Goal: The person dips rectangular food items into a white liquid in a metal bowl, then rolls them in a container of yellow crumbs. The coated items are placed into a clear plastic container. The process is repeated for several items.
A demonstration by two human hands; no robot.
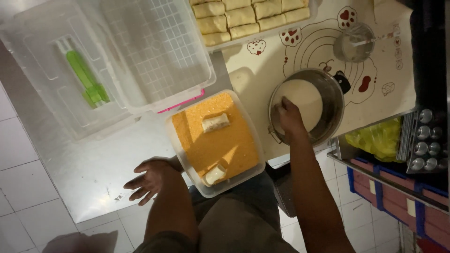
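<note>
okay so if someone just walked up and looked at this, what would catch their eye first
Probably the clear tub of bright orange crumbs at the centre of the table, with two pale rolls lying on it. Just right of it, the right hand dips into a metal pot of white batter; the left hand hangs open over the steel tabletop. A tray of uncoated rolls sits at the far edge.

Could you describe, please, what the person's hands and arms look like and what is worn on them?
Both arms are bare to the frame's edge: no sleeves, gloves, watch or rings show. The left hand and right hand are uncovered; dim light hides finer detail.
</note>
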